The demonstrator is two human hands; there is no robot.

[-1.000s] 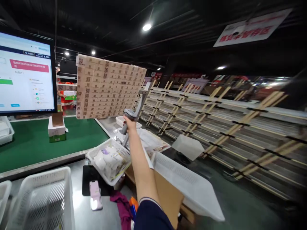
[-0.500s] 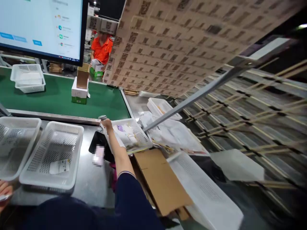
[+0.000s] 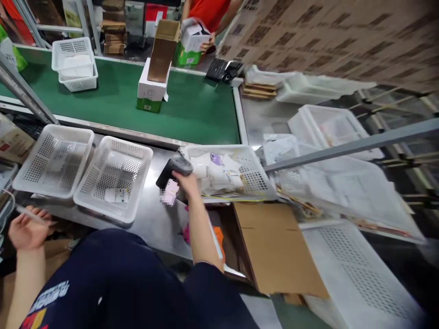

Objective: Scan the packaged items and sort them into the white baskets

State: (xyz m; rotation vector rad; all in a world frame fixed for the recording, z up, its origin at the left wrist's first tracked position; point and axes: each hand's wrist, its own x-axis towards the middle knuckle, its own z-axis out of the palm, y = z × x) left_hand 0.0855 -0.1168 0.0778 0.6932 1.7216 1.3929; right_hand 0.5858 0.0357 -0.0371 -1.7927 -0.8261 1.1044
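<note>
My right hand (image 3: 187, 183) is closed around a dark grey barcode scanner (image 3: 181, 165), just left of a white basket (image 3: 259, 178) holding several clear and white packets. Below the scanner, a black flat item (image 3: 163, 176) and a pink phone-like object (image 3: 170, 189), partly blurred out, lie on the metal bench. At the lower left, my left hand (image 3: 30, 230) is palm up with curled fingers, holding a thin pale strip-like item (image 3: 32, 215) whose kind I cannot make out. Between my hands stands a white basket (image 3: 137, 201) with a small white labelled packet (image 3: 116, 195) inside.
Another white basket (image 3: 24, 183) stands further left. Beyond runs a green conveyor (image 3: 202, 114) carrying a white-and-green box (image 3: 151, 96) and stacked baskets (image 3: 78, 83). An open cardboard box (image 3: 281, 246) is at my right, under a slanting metal bar (image 3: 360, 146). A co-worker in orange (image 3: 209, 11) handles a box.
The view has tilted down and shifted left. My right hand has drawn back from the conveyor edge, with the scanner now plainly visible in it. My left hand has come further into view.
</note>
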